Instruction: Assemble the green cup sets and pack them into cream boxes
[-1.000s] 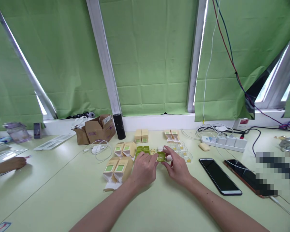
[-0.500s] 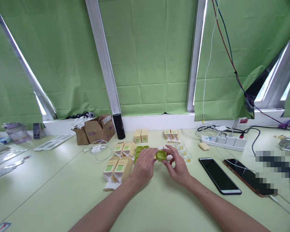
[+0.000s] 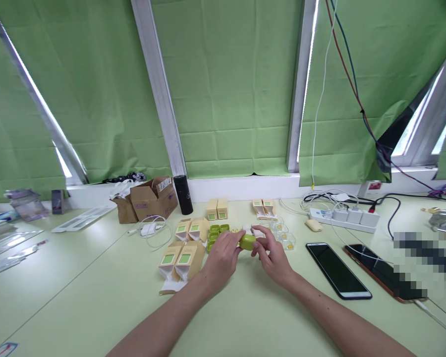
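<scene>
A small green cup with rounded corners is held between my hands above the table, tilted so its smooth outer side shows. My left hand is closed on its left end, fingertips along the edge. My right hand has its thumb and fingertips closed at the right end; the exact contact is partly hidden. Just behind my left hand stand several similar green cups, grouped in rows. Clear lidded pieces with yellow spots lie beyond my right hand.
Cream cartons with green labels stand left of my hands, with more cartons behind. Two phones lie to the right, near a power strip and cables. A cardboard box and black bottle are at the back.
The green cup has been tipped, so its open top no longer faces me and its outer side shows. My right fingers have curled in closer to its right end.
</scene>
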`<action>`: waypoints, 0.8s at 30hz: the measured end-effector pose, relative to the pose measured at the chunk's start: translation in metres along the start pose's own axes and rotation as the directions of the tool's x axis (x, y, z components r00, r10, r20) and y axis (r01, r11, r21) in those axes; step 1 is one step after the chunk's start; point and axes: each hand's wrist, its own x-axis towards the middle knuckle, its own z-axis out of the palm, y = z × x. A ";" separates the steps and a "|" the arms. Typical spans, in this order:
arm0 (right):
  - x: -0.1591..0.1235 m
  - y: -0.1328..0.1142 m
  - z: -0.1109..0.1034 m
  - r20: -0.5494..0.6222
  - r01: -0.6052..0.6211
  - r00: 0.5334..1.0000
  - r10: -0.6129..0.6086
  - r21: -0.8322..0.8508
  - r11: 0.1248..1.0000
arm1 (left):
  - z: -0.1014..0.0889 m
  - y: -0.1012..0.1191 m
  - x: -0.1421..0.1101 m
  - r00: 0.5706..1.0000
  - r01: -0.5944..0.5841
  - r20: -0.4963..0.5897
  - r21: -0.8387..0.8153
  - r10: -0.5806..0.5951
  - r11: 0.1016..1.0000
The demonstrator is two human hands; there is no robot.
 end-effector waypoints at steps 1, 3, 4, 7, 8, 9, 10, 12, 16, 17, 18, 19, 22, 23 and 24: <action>0.000 0.000 0.000 0.008 -0.011 1.000 0.011 0.000 1.000 | 0.000 0.000 0.000 1.000 0.012 0.014 -0.003 -0.012 1.000; 0.000 -0.001 -0.001 0.009 -0.029 1.000 0.029 -0.003 1.000 | 0.000 0.000 -0.001 0.999 0.030 0.025 -0.005 -0.029 1.000; 0.000 -0.001 -0.001 0.007 -0.034 0.999 0.034 -0.002 0.999 | 0.000 0.000 -0.001 0.999 0.038 0.026 -0.007 -0.038 0.999; 0.000 -0.003 -0.003 0.020 -0.019 1.000 0.019 0.017 1.000 | 0.000 0.000 -0.002 0.997 0.069 0.027 -0.022 -0.068 0.997; 0.000 -0.004 -0.003 0.030 -0.005 1.000 0.005 0.024 1.000 | 0.001 -0.001 -0.002 0.997 0.080 0.024 -0.026 -0.080 0.996; 0.000 -0.004 -0.004 0.040 0.010 0.999 -0.011 0.029 1.000 | 0.001 -0.001 -0.002 0.996 0.091 0.018 -0.028 -0.090 0.996; -0.001 -0.005 -0.004 0.048 0.023 0.999 -0.024 0.029 0.999 | 0.001 -0.001 -0.002 0.995 0.101 0.011 -0.027 -0.101 0.994; -0.001 -0.006 -0.003 0.057 0.034 0.998 -0.035 0.021 0.999 | 0.002 -0.002 -0.003 0.993 0.121 0.003 -0.019 -0.121 0.992; 0.000 -0.005 -0.002 0.048 0.013 0.999 -0.014 0.015 1.000 | 0.002 -0.002 -0.004 0.990 0.142 0.025 -0.010 -0.141 0.990; 0.000 -0.004 -0.002 0.048 0.004 0.999 -0.004 0.019 1.000 | 0.002 -0.002 -0.003 0.989 0.143 0.033 -0.008 -0.143 0.990; 0.001 -0.003 -0.002 0.050 -0.007 0.999 0.005 0.025 1.000 | 0.001 -0.002 -0.003 0.989 0.144 0.042 -0.007 -0.143 0.990; 0.001 -0.002 -0.002 0.056 -0.018 0.998 0.016 0.033 0.999 | 0.000 -0.001 -0.003 0.988 0.144 0.049 -0.007 -0.143 0.990; 0.003 -0.001 -0.002 0.072 -0.054 0.996 0.049 0.066 0.996 | -0.004 0.000 -0.001 0.989 0.136 0.060 -0.021 -0.135 0.990; 0.003 0.000 -0.003 0.075 -0.063 0.996 0.057 0.082 0.995 | -0.006 0.000 -0.001 0.990 0.129 0.059 -0.030 -0.127 0.991; 0.003 0.001 -0.003 0.075 -0.072 0.995 0.064 0.098 0.993 | -0.007 0.000 0.000 0.991 0.121 0.056 -0.040 -0.118 0.992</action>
